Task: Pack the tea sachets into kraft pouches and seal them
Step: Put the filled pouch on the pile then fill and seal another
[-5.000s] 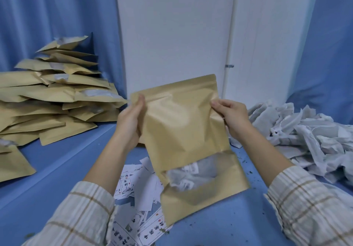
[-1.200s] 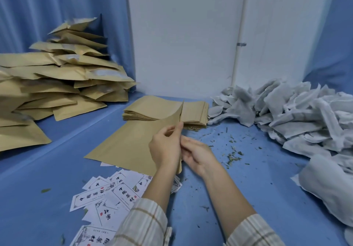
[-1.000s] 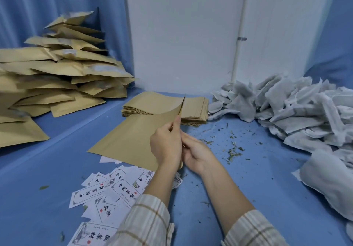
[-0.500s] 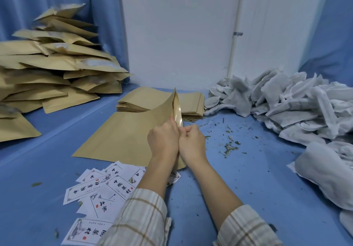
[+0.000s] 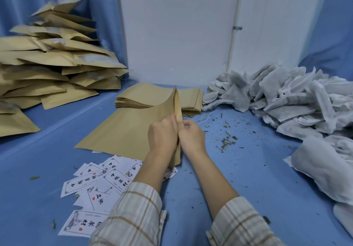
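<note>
Kraft pouch (image 5: 129,131) btwn both hands (image 5: 177,133)

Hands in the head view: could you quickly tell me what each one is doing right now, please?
Left hand: closed, gripping the flat kraft pouch at its open edge.
Right hand: closed, pinching the same pouch's edge.

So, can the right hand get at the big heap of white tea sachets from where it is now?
Probably yes. The heap of white tea sachets lies open on the right hand's own side, with nothing between; but that hand pinches the flat kraft pouch and must release it first.
</note>
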Motion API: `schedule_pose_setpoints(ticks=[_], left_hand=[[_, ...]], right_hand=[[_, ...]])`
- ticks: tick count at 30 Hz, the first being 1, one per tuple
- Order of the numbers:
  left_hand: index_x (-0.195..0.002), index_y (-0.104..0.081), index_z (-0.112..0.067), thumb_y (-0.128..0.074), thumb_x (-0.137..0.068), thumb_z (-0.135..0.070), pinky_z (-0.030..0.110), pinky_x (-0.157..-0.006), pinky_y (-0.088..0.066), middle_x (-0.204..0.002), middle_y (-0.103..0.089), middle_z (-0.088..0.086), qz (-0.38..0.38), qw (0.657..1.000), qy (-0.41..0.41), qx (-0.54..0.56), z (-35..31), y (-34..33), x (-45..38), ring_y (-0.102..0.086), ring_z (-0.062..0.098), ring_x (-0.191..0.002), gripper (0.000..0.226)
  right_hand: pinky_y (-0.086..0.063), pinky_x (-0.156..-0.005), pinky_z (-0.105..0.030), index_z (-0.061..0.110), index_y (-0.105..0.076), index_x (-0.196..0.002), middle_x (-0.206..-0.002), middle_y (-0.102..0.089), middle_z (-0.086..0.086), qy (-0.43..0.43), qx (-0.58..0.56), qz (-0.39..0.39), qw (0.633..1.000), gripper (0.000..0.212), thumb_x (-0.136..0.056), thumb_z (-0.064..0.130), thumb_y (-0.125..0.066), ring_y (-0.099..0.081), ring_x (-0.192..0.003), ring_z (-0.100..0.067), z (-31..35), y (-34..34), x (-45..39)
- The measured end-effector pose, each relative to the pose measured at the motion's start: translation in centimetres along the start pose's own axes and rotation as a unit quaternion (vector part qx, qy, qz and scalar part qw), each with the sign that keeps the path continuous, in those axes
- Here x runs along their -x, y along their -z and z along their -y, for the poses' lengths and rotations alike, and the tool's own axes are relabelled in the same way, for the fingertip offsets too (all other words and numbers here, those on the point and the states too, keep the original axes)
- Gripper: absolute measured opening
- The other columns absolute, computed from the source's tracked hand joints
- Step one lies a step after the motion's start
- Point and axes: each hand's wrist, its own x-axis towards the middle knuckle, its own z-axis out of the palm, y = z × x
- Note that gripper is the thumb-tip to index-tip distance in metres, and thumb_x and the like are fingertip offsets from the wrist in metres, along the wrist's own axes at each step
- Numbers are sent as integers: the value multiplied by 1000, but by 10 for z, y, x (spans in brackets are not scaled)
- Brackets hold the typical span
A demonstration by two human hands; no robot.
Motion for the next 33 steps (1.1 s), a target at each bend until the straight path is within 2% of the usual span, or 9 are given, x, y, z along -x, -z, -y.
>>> schedule_pose_setpoints(ticks=[3,6,8,12,15,19,23,30,33], left_hand=[[-99,-66,-6,-37,-101,-17,35,-68,-39,-91,-68,18,101,995,-4,-10,0,-3,-6,-62,37,-85,31],[-104,-62,-5,-39,-99,-10,30,-71,-41,-106,-65,15,159,985,17,-69,-4,-6,-5,-62,32,-97,24],[-109,-59,-3,-39,-97,-11,34,-77,-44,-114,-58,19,204,975,61,-55,-3,-7,-7,-58,35,-103,24],[-97,-55,-2,-34,-99,-15,34,-72,-37,-103,-61,24,239,968,57,44,6,-6,-4,-57,39,-98,24],[-86,-51,-3,-35,-100,-16,38,-66,-27,-88,-61,28,175,979,61,88,4,-4,6,-55,42,-87,25],[-83,-49,1,-39,-98,-13,44,-66,-31,-83,-60,33,133,987,29,89,-6,-4,8,-55,46,-80,23],[-89,-54,2,-41,-97,-18,43,-65,-37,-85,-62,30,103,993,31,49,-7,-1,3,-56,45,-82,25],[-80,-47,-11,-42,-96,-25,33,-59,-32,-81,-58,21,142,989,-49,-10,-12,21,-14,-48,37,-73,21],[-73,-36,-13,-44,-94,-23,34,-56,-28,-67,-44,11,136,988,-73,24,-13,33,-21,-41,33,-67,24]], right_hand=[[-32,-58,-23,20,-52,-65,-58,-51,5,71,69,19,995,38,-97,39,-42,-45,-60,-9,-3,7,-3],[-24,-50,-26,16,-35,-50,-46,-36,2,110,141,-13,984,49,-98,24,-43,-32,-50,-15,-9,8,-3],[-22,-53,-28,11,-44,-58,-54,-45,-2,123,183,-6,975,40,-98,20,-41,-37,-56,-18,-13,8,0],[-19,-54,-25,14,-40,-61,-57,-42,-1,140,175,1,975,34,-96,14,-41,-36,-55,-18,-18,6,1],[-20,-51,-26,16,-37,-53,-54,-39,0,37,119,-44,991,41,-93,12,-44,-34,-58,-18,-20,3,-2],[-28,-44,-22,14,-58,-77,-76,-53,-5,-121,30,-85,989,16,-90,17,-49,-47,-71,-21,-22,6,-15],[-32,-55,-25,19,-45,-103,-80,-56,2,-30,40,-109,993,21,-89,27,-58,-49,-67,-15,-22,1,-13],[-30,-77,-18,2,-68,-95,-98,-58,-8,276,133,-55,950,22,-83,-5,-50,-46,-93,-19,-10,15,-11],[-28,-76,-16,8,-61,-88,-93,-51,1,307,136,13,942,22,-85,-5,-44,-43,-90,-11,-3,22,-13]])
